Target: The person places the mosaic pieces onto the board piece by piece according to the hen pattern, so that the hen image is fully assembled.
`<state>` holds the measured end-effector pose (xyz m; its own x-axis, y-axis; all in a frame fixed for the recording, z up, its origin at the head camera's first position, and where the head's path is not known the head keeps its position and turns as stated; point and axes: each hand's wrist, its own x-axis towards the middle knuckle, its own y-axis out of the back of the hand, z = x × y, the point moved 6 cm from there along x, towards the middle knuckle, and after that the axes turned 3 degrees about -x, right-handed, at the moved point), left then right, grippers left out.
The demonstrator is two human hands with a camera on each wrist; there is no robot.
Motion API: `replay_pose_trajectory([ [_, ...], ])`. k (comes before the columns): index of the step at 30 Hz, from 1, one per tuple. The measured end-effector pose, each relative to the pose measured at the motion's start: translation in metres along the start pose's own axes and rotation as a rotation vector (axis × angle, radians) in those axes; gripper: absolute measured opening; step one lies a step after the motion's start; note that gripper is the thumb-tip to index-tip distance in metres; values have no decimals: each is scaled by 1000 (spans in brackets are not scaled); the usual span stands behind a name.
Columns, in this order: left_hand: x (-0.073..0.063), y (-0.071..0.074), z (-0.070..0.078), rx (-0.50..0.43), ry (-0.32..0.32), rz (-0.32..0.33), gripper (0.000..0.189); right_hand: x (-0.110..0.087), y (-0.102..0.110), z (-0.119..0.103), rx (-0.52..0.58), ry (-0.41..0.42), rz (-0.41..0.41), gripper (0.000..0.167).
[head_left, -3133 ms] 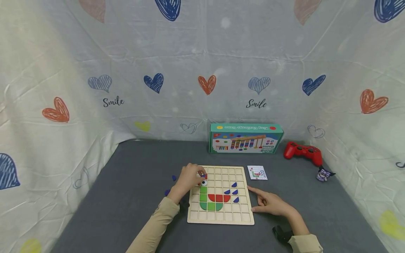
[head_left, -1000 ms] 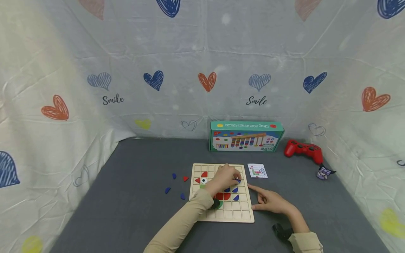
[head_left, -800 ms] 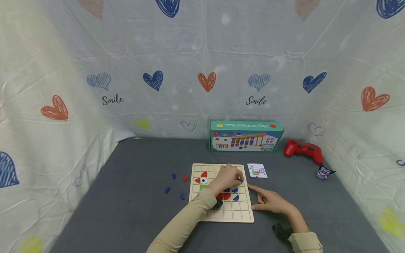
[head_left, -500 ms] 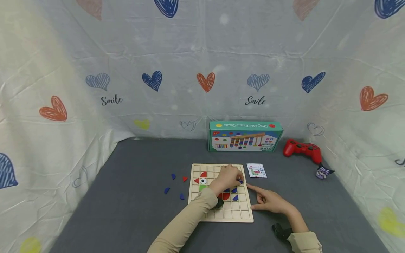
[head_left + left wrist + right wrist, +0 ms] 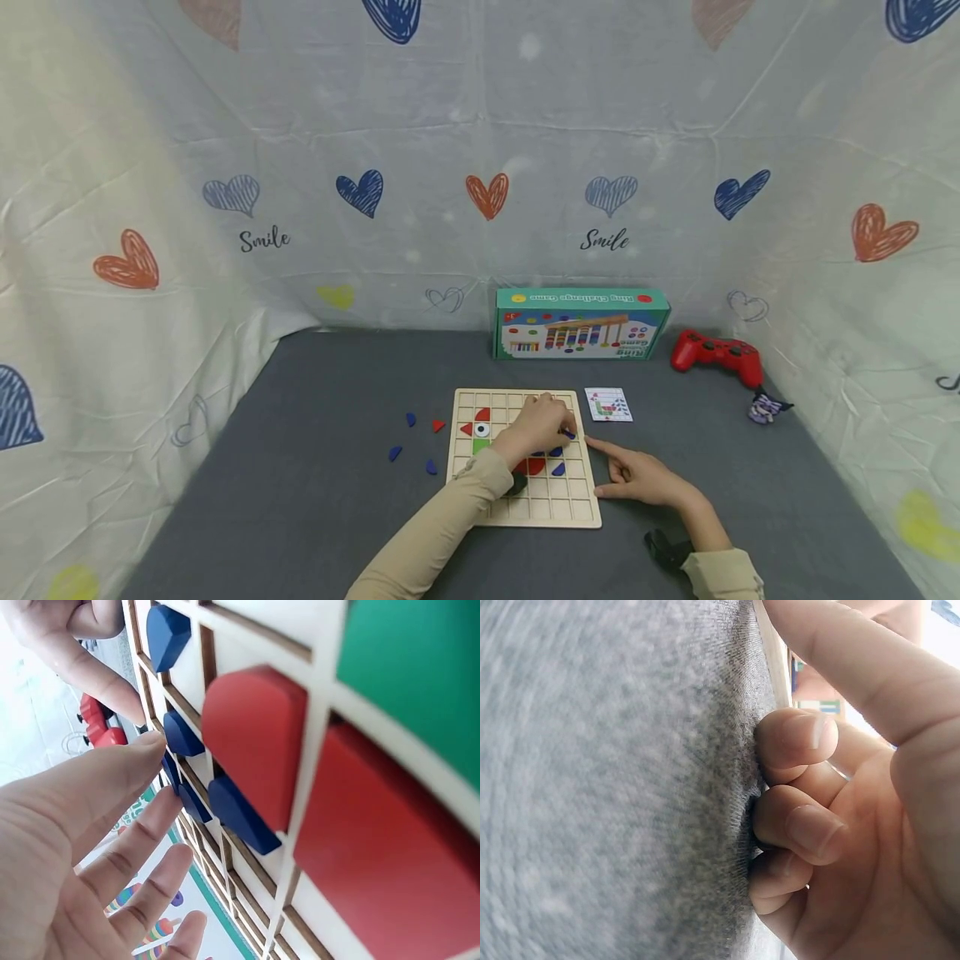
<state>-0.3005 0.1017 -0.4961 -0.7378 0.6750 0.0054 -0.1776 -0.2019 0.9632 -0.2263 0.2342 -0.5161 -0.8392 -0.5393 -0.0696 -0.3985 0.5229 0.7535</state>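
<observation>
The wooden grid board (image 5: pixel 555 510) lies on the grey table, bearing red, green and blue pieces and a white eye piece (image 5: pixel 482 429). Over its upper right part, my left hand (image 5: pixel 536 425) pinches a small blue piece (image 5: pixel 171 772) between thumb and index finger, low at the grid. Other blue pieces sit close by, one beside a red rounded piece (image 5: pixel 253 735). Along the board's right edge rests my right hand (image 5: pixel 645 479), index finger and thumb touching the rim, the other fingers folded in. My left forearm hides part of the green pieces.
Left of the board lie several loose blue pieces (image 5: pixel 395 453) and a red triangle (image 5: pixel 438 426). A pattern card (image 5: pixel 608 405) is at the upper right. Behind stand a green game box (image 5: pixel 581 325) and a red game controller (image 5: pixel 717 357) with a small charm (image 5: pixel 767 408).
From the red piece at the board's upper left, my left hand has moved right and now holds a blue piece there. In the last second it has barely shifted. My right hand stays put.
</observation>
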Motion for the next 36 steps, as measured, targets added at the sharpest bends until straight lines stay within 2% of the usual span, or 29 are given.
replay_pose_trajectory([
  [12,-7,4,3,18,-32,14,18,0,1,1,7,-4,-1,75],
  [14,-8,3,1,12,-23,12,19,-1,0,1,10,-10,-3,75],
  [21,-15,5,-4,2,-1,65,16,-1,-1,2,20,-16,-8,75],
  [29,-30,14,-10,-95,50,110,17,-1,-1,3,11,-12,-5,76],
  [36,-44,20,-18,-121,72,170,16,0,-1,3,19,-31,-7,77],
])
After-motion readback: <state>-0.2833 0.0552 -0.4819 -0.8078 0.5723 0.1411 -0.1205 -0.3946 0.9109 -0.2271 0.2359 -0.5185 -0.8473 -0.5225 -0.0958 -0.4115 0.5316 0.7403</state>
